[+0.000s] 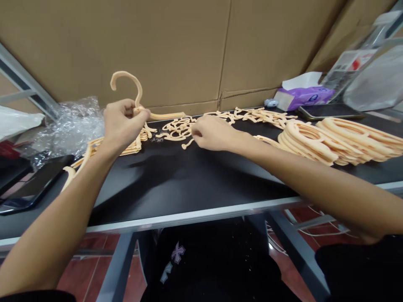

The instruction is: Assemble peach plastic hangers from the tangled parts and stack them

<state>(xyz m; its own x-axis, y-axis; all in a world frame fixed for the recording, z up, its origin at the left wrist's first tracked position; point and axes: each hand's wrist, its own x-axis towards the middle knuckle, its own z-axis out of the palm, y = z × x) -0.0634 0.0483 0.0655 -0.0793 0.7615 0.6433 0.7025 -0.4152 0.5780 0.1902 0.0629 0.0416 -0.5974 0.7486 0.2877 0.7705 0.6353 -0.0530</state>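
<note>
My left hand (122,121) is closed around the neck of a beige plastic clothes hanger (166,115), raised above the table with its hook upward. One hanger arm reaches right; my hand covers the rest. My right hand (217,132) is low over a loose pile of small curved beige plastic pieces (178,128), fingers curled inward. From under it a thin piece with a round knob (185,146) sticks out; whether my fingers grip it is hidden. Stacked beige hangers (132,147) lie behind my left forearm.
More stacked beige hangers (355,142) lie on the black table (189,180) at right. Behind them are a purple tissue pack (310,97) and a dark phone (330,111). Crumpled clear plastic (75,121) and another dark device (37,184) are at left. Cardboard (173,50) stands along the back.
</note>
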